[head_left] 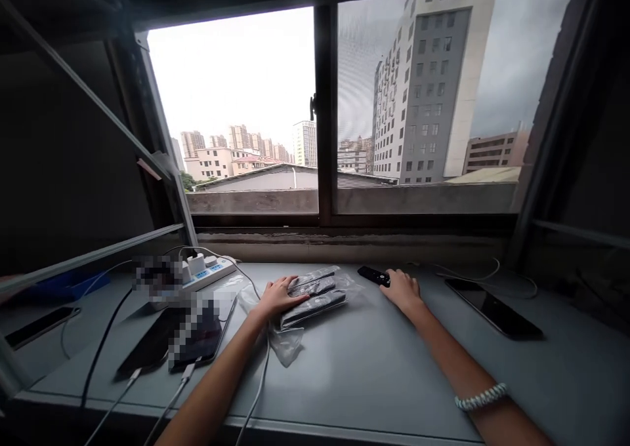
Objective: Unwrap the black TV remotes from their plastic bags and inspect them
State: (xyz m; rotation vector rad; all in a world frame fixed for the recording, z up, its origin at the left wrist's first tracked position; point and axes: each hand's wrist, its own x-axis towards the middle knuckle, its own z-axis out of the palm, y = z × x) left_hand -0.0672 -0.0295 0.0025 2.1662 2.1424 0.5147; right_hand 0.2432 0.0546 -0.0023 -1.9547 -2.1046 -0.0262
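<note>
- Your left hand (279, 296) lies over the left end of the bagged remotes (322, 300), thumb set apart from the fingers; you cannot tell from this view whether it grips or only rests on them.
- Your right hand (402, 289) is curled about the right end of a loose black remote (371, 275), which lies to the right of the bagged remotes and well clear of your left hand.
- The bagged remotes sit on the grey worktop (369, 374), side by side in clear plastic; a crumpled bag end (288, 345) sticks out on their near side.
- A coiled band (481, 398) circles your right forearm, to the right of the bagged remotes and nearer you.
- A long white cable (262, 380) disappears at your left hand and shows again on the near side of the bagged remotes.
- Left of the bagged remotes, you have two dark phones (211, 341), partly pixelated, with white leads (184, 378) in their near ends.
- Beyond those phones, left of the bagged remotes, stands a white power strip (211, 274).
- Well right of the bagged remotes lies a larger dark device (497, 309).
- Behind the bagged remotes, a window (236, 85) faces you.
</note>
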